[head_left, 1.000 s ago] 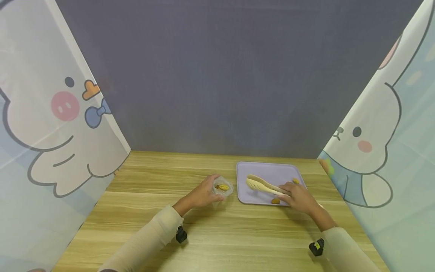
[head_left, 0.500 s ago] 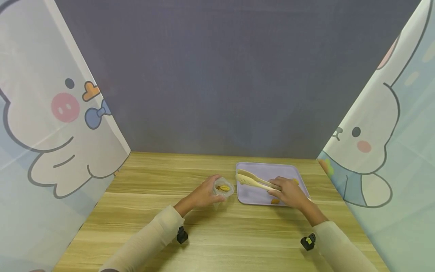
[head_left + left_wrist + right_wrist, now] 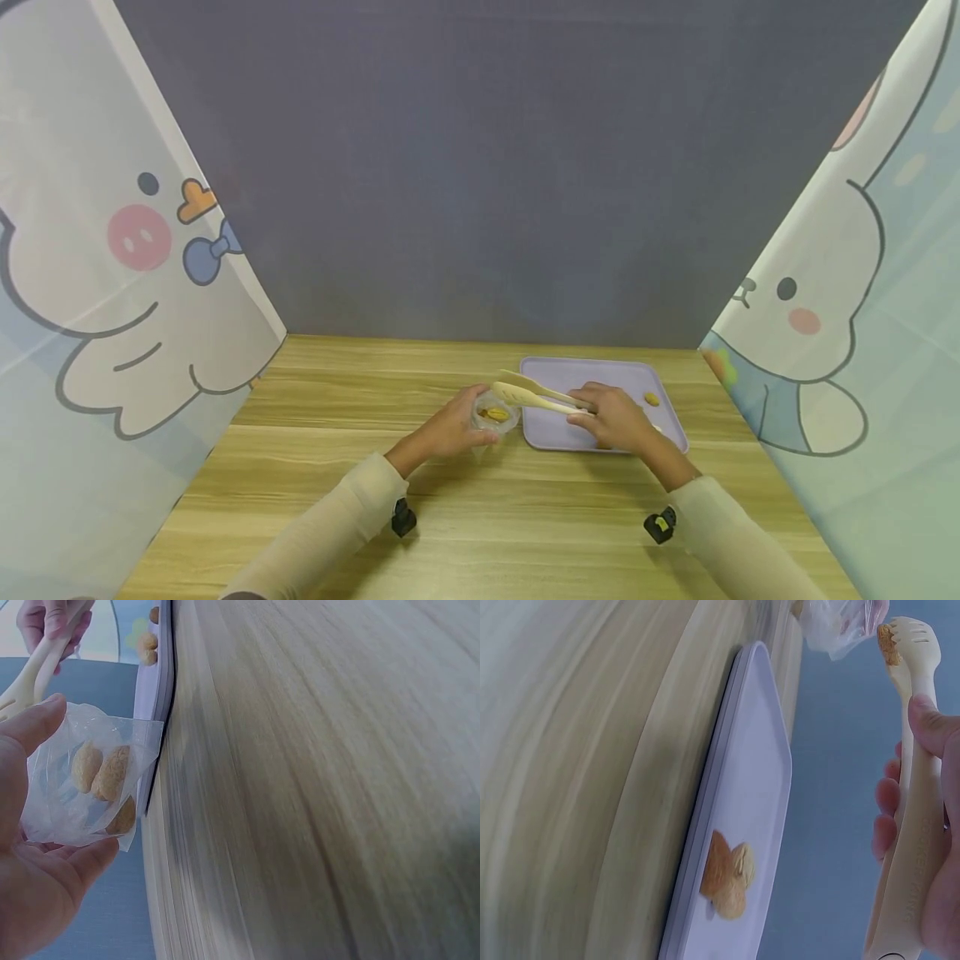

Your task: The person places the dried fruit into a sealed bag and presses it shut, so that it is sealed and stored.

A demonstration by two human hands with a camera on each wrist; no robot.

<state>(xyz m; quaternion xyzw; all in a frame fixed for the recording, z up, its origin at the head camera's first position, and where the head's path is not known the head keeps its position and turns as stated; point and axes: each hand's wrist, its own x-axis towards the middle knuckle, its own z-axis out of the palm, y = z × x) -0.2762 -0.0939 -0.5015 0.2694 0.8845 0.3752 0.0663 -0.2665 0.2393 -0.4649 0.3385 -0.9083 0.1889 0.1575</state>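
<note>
My left hand grips a clear plastic bag, its mouth spread and facing up. Several brown nut-like pieces show through the film. With my right hand I hold cream-coloured tongs, slotted at one tip. A brown piece sits between the tong tips in the right wrist view. Those tips hang above the bag's far right edge in the head view. Below the right hand lies a lilac tray, bearing a few more brown pieces.
The wood-grain table stretches around the tray and bag. A dark grey panel closes off the back. Cartoon-printed sheets stand at the left and right.
My right hand has moved left with the tongs, from over the tray until their tips are above the bag. The left hand and the bag have stayed nearly still.
</note>
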